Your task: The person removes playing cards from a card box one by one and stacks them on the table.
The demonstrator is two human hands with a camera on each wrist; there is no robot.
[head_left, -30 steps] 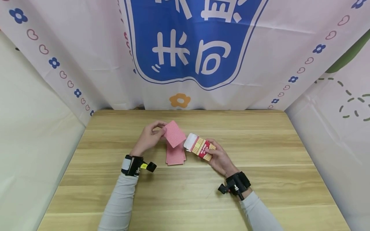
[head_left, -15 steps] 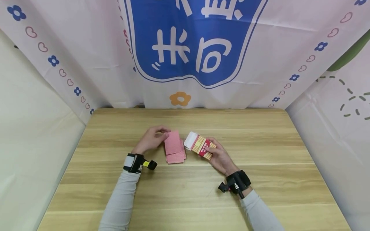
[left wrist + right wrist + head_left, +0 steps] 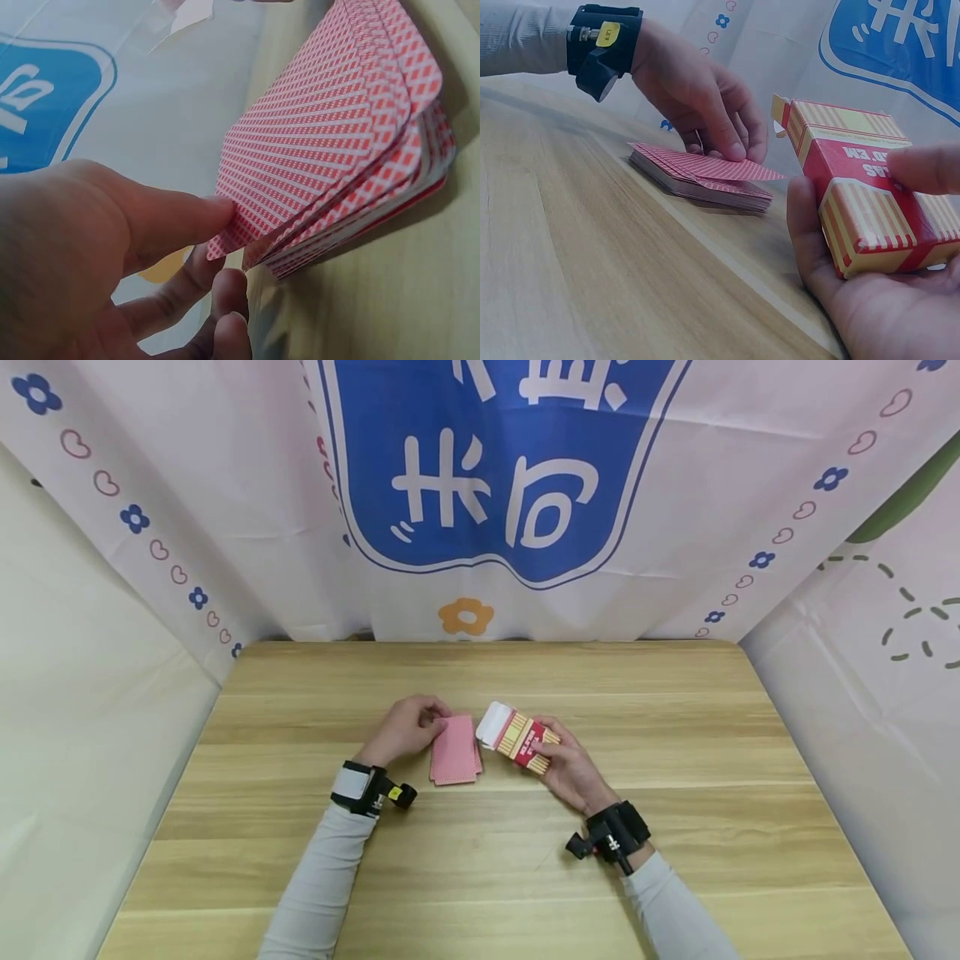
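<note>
- Left hand pinches the top card of a red-backed deck.
- Deck: on the desk, between both hands.
- Right hand grips a striped box, white flap toward the deck.

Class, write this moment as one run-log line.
left hand: pinches top card | right hand: holds box, flap open | deck: on table

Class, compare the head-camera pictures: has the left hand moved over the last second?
Yes. Judged against the far edge of the wooden table, the left hand has shifted a little rightward and away from that edge, toward the person.
</note>
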